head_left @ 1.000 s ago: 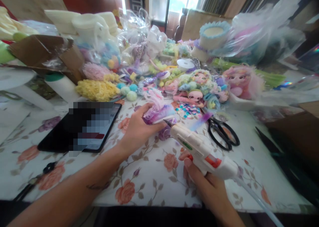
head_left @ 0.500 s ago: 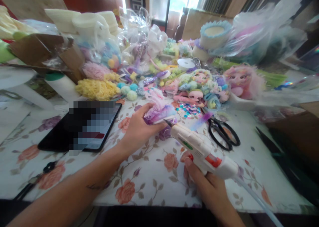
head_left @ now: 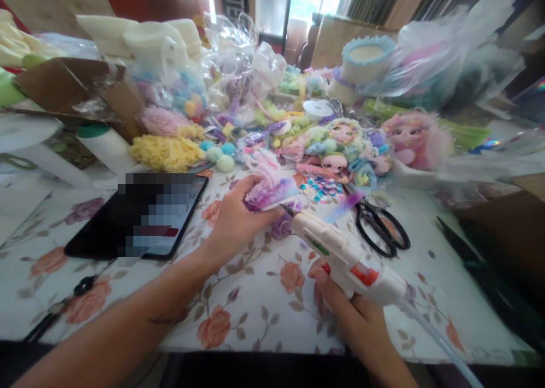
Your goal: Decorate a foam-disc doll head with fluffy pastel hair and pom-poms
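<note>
A left hand (head_left: 234, 217) closes its fingers around a pink-and-purple fluffy piece (head_left: 276, 192) at the nozzle (head_left: 288, 209) of a white glue gun (head_left: 327, 243), while a right hand (head_left: 351, 308) grips the handle, fingers curled by the red trigger (head_left: 326, 267). The glue gun's long axis slants from lower right to the piece's pale edge; the left hand is nearer the nozzle, though whether tip and edge touch cannot be told. Black-handled scissors (head_left: 364, 237) lie right of the glue gun on the flower-patterned table (head_left: 259, 288), sequins (head_left: 321, 189) beyond its nozzle.
</note>
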`<state>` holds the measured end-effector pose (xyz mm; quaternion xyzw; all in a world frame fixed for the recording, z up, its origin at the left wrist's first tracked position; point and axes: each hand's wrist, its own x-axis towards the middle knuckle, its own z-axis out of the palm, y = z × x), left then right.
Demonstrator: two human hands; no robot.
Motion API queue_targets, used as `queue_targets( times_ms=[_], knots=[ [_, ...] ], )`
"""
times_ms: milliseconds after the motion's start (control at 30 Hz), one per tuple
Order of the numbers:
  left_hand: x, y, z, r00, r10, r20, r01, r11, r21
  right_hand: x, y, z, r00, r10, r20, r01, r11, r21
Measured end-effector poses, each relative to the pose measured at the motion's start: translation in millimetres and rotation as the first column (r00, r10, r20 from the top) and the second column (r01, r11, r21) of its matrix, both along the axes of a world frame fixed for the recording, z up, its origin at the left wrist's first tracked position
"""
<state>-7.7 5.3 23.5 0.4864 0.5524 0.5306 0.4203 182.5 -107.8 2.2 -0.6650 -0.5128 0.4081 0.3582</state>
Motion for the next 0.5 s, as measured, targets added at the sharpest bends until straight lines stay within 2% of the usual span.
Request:
queue_targets(
  times_ms=[100,367,500],
  knots=[
    [-0.1,-0.5,0.1,0.996,-0.01,-0.089,0.011,1.0,0.008,0.1,0.1,-0.4,1.0,0.004,0.008,-0.004,1.0,0.015],
    [-0.7,-0.6,-2.0,0.999,-0.009,-0.05,0.013,0.997,0.075,1.0,0.2,-3.0,1.0,0.014,-0.015,-0.014,1.0,0.003],
    [-0.6,0.4,-3.6,0.99,0.013,-0.143,-0.001,0.996,0.085,0.0,-0.5,-2.4,1.0,-0.013,0.0,0.013,1.0,-0.025]
  ],
)
